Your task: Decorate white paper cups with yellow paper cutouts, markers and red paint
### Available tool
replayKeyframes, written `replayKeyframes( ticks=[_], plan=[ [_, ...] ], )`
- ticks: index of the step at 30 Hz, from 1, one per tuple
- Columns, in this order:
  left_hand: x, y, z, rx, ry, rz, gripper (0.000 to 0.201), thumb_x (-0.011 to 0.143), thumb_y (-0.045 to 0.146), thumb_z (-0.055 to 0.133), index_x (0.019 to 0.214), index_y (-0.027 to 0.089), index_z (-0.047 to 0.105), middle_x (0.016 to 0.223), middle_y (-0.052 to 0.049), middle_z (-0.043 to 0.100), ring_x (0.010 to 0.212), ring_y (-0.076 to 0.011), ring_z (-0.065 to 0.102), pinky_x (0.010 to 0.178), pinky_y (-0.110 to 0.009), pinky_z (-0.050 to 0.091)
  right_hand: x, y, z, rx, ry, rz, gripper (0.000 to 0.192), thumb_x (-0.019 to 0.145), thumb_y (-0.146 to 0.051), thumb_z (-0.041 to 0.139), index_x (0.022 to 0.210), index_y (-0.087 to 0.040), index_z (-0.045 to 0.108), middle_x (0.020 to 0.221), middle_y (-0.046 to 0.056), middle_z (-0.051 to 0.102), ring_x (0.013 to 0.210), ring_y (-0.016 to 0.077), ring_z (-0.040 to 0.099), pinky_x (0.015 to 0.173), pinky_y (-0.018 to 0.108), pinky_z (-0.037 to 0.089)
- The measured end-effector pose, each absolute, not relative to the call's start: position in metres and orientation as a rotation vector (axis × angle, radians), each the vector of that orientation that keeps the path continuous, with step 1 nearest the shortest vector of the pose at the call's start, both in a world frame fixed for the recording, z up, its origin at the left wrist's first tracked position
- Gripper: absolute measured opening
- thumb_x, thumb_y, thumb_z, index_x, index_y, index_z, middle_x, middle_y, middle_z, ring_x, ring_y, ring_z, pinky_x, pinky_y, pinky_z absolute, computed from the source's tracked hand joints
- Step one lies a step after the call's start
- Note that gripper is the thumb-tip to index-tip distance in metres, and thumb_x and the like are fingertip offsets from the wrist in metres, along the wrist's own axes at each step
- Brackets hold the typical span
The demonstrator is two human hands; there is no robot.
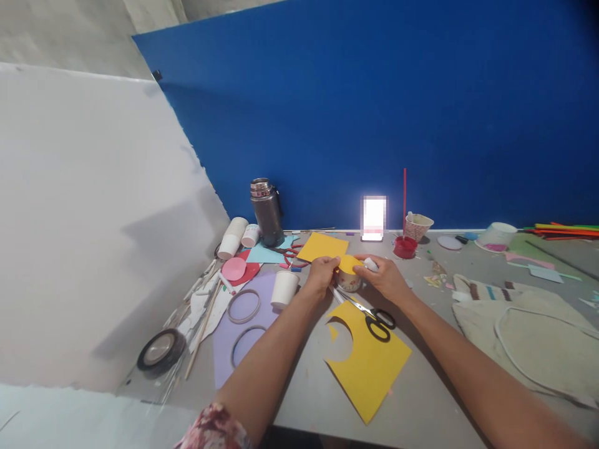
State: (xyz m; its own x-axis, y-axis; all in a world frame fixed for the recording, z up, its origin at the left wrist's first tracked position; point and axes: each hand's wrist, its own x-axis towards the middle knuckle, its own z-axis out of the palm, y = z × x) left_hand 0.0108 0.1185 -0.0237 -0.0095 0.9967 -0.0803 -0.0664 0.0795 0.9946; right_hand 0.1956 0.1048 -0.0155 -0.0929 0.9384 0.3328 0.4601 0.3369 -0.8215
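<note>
Both hands — left hand [322,272], right hand [384,278] — pinch a yellow paper cutout [349,264] over a small patterned cup [349,282], mostly hidden.

Black-handled scissors [374,315] lie just below the hands on a yellow sheet [369,365] with a round cut-out. Left of the hands stands a white paper cup [284,289], with tape rings [244,305] on lilac paper beyond. Farther back-left stands a steel flask [266,212]; back-right, a red pot [405,247]. A cloth bag [524,330] lies well right.
</note>
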Motion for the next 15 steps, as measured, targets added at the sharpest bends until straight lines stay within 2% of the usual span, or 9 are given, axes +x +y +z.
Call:
replayKeyframes(
  ticks=[4, 6, 8, 10, 13, 15],
  plan=[
    [0.008, 0.117, -0.023, 1.160, 1.196, 1.161, 0.039, 0.082, 0.051, 0.070, 0.066, 0.020, 0.053, 0.057, 0.002, 0.048, 0.047, -0.0096, 0.042, 0.047, -0.024, 0.035, 0.196, 0.105, -0.014, -1.263, -1.718, 0.676, 0.045, 0.080, -0.052, 0.067, 0.107, -0.020, 0.083, 0.103, 0.007, 0.083, 0.093, 0.0272, 0.074, 0.092, 0.038, 0.055],
    [0.006, 0.116, -0.021, 1.229, 1.219, 1.199, 0.031, 0.085, 0.047, 0.067, 0.076, 0.018, 0.062, 0.066, -0.001, 0.056, 0.053, -0.0114, 0.049, 0.052, -0.025, 0.042, 0.195, 0.106, -0.014, -1.265, -1.720, 0.675, 0.044, 0.080, -0.052, 0.067, 0.107, -0.020, 0.083, 0.102, 0.007, 0.083, 0.092, 0.0268, 0.074, 0.091, 0.038, 0.055],
    [0.004, 0.115, -0.017, 1.337, 1.235, 1.247, 0.022, 0.087, 0.040, 0.066, 0.094, 0.019, 0.071, 0.087, -0.005, 0.068, 0.069, -0.0142, 0.060, 0.065, -0.028, 0.052, 0.195, 0.106, -0.014, -1.268, -1.720, 0.673, 0.044, 0.080, -0.051, 0.068, 0.107, -0.020, 0.083, 0.100, 0.006, 0.083, 0.090, 0.0266, 0.073, 0.090, 0.038, 0.055],
    [0.002, 0.114, -0.014, 1.471, 1.232, 1.271, 0.023, 0.087, 0.032, 0.065, 0.106, 0.023, 0.076, 0.113, -0.008, 0.071, 0.094, -0.0187, 0.067, 0.088, -0.034, 0.056, 0.196, 0.106, -0.015, -1.272, -1.719, 0.673, 0.043, 0.080, -0.051, 0.068, 0.107, -0.020, 0.083, 0.098, 0.006, 0.083, 0.089, 0.0266, 0.073, 0.090, 0.038, 0.055],
    [0.002, 0.113, -0.012, 1.651, 1.221, 1.255, 0.023, 0.088, 0.025, 0.062, 0.101, 0.023, 0.081, 0.126, -0.009, 0.070, 0.123, -0.0249, 0.061, 0.116, -0.042, 0.044, 0.196, 0.107, -0.016, -1.279, -1.718, 0.674, 0.044, 0.080, -0.051, 0.069, 0.108, -0.021, 0.083, 0.097, 0.006, 0.083, 0.089, 0.0265, 0.073, 0.089, 0.038, 0.055],
    [0.002, 0.113, -0.014, 1.733, 1.219, 1.230, 0.025, 0.091, 0.024, 0.059, 0.102, 0.022, 0.082, 0.126, -0.010, 0.072, 0.128, -0.0263, 0.060, 0.121, -0.044, 0.040, 0.196, 0.107, -0.016, -1.281, -1.718, 0.673, 0.043, 0.080, -0.051, 0.069, 0.108, -0.021, 0.083, 0.099, 0.006, 0.083, 0.090, 0.0266, 0.073, 0.091, 0.038, 0.055]
  ],
)
